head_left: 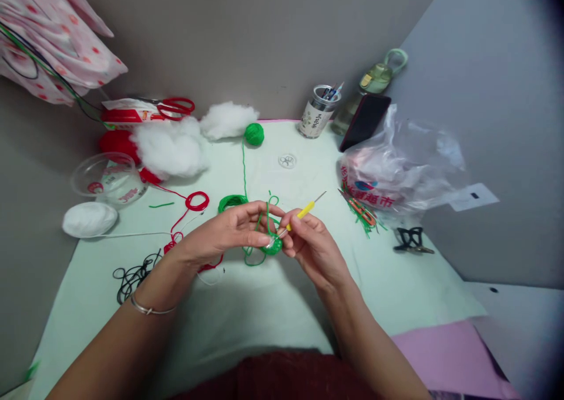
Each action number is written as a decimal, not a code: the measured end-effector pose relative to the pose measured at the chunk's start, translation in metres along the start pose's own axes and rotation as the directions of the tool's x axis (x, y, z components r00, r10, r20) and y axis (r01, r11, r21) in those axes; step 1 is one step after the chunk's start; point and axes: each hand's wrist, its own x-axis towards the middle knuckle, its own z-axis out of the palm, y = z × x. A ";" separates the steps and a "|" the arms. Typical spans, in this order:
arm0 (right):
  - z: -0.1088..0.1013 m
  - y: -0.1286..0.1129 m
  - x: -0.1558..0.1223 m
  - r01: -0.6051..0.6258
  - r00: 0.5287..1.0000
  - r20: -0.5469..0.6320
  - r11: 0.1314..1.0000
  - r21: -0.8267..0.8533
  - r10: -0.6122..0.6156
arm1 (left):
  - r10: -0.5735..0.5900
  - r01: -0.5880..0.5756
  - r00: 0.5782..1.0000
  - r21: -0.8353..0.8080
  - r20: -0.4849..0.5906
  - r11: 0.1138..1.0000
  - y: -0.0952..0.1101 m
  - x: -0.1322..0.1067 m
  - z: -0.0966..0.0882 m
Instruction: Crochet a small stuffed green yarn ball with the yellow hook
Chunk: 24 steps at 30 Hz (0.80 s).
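Between the thumb and fingers of my left hand (238, 228) is a small green crochet piece (273, 245) with a whitish patch on its upper side. My right hand (311, 241) pinches a yellow-handled crochet hook (305, 210); a thin metal end sticks out at the upper right, and the other end meets the green piece. Green yarn loops over the left fingers. Behind that hand lies a coil of green yarn (232, 202), and a strand runs up to the green yarn ball (254, 134).
White stuffing (174, 147), red scissors (176, 107), a plastic tub (118, 182) and white yarn (90, 219) stand left. Red yarn (197, 201) and black cord (132, 279) lie nearer. Rightward are a pen can (316, 115), phone (365, 121), plastic bag (396, 165), orange snips (362, 209) and black clip (409, 239).
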 end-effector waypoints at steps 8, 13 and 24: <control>-0.002 0.001 0.001 -0.036 0.999 0.030 0.999 0.034 0.035 | -0.063 0.066 0.997 -0.100 0.039 0.993 0.002 -0.002 0.006; -0.001 0.006 0.000 0.038 0.995 -0.089 0.998 0.046 -0.034 | 0.048 -0.057 0.997 -0.183 -0.055 0.981 -0.007 0.007 0.019; 0.001 0.013 -0.007 0.512 0.823 -0.096 0.805 -0.299 -0.559 | 0.004 -0.090 0.972 -0.359 -0.233 0.929 -0.015 0.014 0.036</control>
